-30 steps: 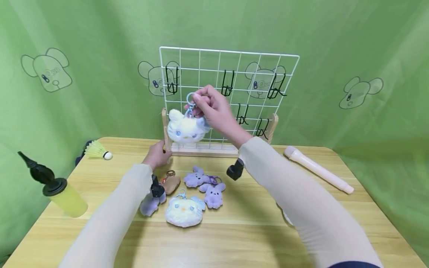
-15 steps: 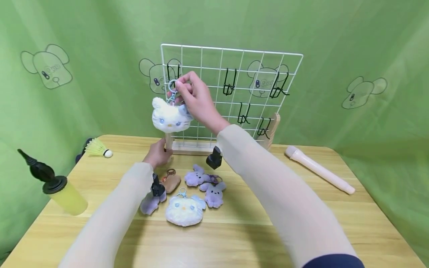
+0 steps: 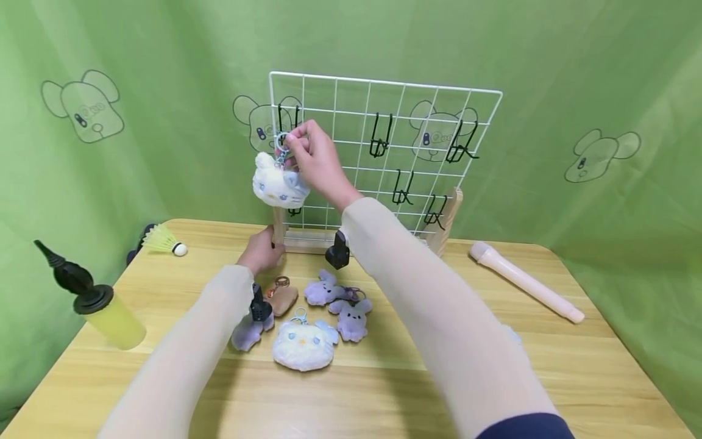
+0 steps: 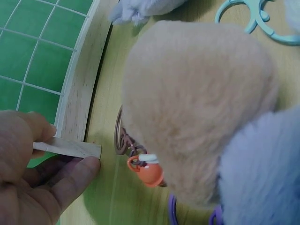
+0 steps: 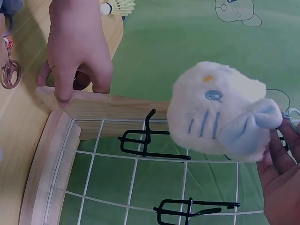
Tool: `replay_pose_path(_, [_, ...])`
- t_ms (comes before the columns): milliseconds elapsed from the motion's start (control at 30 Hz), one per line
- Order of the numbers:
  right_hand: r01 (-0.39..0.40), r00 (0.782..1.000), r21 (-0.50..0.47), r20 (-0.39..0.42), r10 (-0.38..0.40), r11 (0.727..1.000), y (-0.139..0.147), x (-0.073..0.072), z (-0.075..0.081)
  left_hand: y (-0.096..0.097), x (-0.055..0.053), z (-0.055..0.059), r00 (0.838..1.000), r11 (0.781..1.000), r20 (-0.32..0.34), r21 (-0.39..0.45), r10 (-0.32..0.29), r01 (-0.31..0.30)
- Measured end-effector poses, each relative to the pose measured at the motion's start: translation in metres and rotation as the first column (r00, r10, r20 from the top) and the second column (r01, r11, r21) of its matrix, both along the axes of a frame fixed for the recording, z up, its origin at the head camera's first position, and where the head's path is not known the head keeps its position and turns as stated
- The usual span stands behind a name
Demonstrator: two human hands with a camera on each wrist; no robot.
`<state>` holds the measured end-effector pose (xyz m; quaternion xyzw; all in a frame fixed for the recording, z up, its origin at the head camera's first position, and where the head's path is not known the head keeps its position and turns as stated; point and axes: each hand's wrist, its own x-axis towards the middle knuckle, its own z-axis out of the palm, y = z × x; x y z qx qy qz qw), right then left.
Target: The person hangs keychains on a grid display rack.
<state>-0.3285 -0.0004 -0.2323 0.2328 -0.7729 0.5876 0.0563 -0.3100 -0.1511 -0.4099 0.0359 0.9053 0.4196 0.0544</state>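
My right hand point(image 3: 320, 161) pinches the light-blue key ring point(image 3: 282, 141) of a white cat-face plush keychain point(image 3: 276, 185). The plush hangs below the fingers, a pale-blue bow on one ear. Behind the ring, at the upper left of the white wire grid rack point(image 3: 386, 83), a black hook point(image 3: 298, 116) partly shows. The ring overlaps this hook in the head view. With thumb and fingers, my left hand point(image 3: 262, 250) grips the left wooden upright point(image 4: 75, 147) of the rack's stand. In the right wrist view the plush point(image 5: 211, 112) dangles beside the grid.
Before the rack lie a second white cat plush point(image 3: 303, 346), purple bunny keychains point(image 3: 353, 320) and a brown plush point(image 3: 282, 301). More black hooks point(image 3: 379, 146) hang on the grid. A yellow pump point(image 3: 117, 323) and shuttlecock point(image 3: 164, 239) are left, a pink microphone-shaped tube point(image 3: 526, 281) right.
My right hand has carried the white cat plush left and up to the upper-left hook, and the plush has swung and turned slightly. The left hand keeps its grip on the upright.
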Motion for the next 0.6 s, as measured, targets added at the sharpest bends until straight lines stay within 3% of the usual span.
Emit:
replay_pose_path(300, [0.044, 0.998, 0.029, 0.033, -0.045, 0.999, 0.001, -0.003, -0.001, 0.002, 0.004, 0.006, 0.999, 1.000, -0.032, 0.008, -0.002, 0.002])
replay_pose_path(600, [0.041, 0.998, 0.025, 0.051, -0.042, 0.999, 0.011, 0.001, -0.002, 0.001, 0.000, 0.000, 1.000, 1.000, 0.017, 0.027, 0.002, -0.003])
